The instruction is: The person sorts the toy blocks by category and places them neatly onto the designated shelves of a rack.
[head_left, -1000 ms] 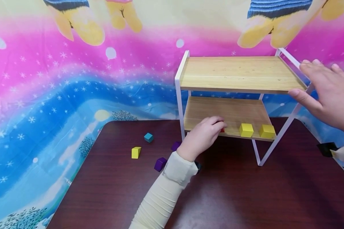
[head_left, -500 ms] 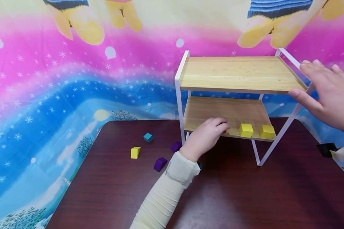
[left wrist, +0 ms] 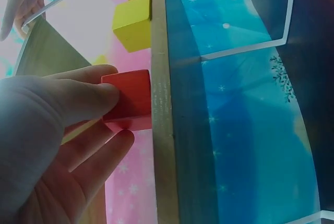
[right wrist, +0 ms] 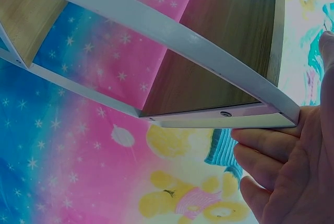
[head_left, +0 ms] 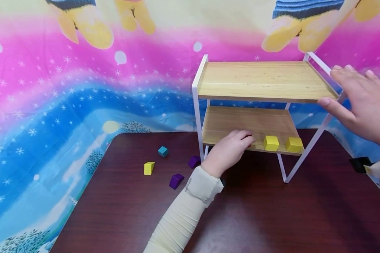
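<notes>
At the front edge of the lower shelf (head_left: 240,117), my left hand (head_left: 226,153) pinches a red cube block (left wrist: 128,96) between thumb and fingers. The left wrist view shows its underside right at the shelf board; in the head view my fingers almost wholly hide it. Two yellow blocks (head_left: 271,143) sit to its right along the same edge, with a gap between them. My right hand (head_left: 364,100) rests against the upper right side of the white rack frame (right wrist: 209,57), its fingers stretched out along the bar.
Left of the rack, on the dark wooden table (head_left: 114,218), lie a teal block (head_left: 163,151), a yellow wedge-like block (head_left: 149,168) and two purple blocks (head_left: 176,181). The rack's upper shelf (head_left: 263,79) overhangs the lower one. A printed cloth (head_left: 82,70) hangs behind.
My left hand has shifted slightly rightward along the shelf edge with the red block, nearer the yellow blocks. My right hand stays in place on the frame.
</notes>
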Motion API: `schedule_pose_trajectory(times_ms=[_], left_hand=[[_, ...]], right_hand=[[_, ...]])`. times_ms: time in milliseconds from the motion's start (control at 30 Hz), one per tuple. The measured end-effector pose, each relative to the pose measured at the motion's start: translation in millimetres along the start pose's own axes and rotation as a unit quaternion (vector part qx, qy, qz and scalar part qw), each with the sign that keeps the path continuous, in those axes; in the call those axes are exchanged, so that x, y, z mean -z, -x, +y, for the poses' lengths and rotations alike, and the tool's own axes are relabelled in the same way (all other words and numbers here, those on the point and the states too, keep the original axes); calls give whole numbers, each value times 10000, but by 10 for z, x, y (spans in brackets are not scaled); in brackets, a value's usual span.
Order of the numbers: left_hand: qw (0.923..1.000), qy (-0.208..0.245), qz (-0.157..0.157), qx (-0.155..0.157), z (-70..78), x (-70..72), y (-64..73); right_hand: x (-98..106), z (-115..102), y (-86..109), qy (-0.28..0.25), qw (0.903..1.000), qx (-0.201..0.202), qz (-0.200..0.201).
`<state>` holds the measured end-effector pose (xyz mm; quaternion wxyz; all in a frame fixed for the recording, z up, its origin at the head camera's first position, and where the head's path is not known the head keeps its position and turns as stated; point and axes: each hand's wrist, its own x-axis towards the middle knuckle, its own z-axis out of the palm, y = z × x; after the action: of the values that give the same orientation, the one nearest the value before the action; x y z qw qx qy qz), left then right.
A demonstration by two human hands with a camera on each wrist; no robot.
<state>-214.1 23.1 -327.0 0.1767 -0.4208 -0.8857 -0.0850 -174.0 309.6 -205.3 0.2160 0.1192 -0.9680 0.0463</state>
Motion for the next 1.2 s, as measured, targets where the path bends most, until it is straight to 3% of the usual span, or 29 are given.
schedule_pose_trajectory(times_ms=[600, 1200], left_hand=[[9991, 273, 267, 159, -14, -84, 45], [9930, 255, 1149, 97, -55, -83, 317]], right_hand=[[15, -9, 5, 65, 9997, -117, -215], [10, -9, 12, 6, 9998, -119, -155]])
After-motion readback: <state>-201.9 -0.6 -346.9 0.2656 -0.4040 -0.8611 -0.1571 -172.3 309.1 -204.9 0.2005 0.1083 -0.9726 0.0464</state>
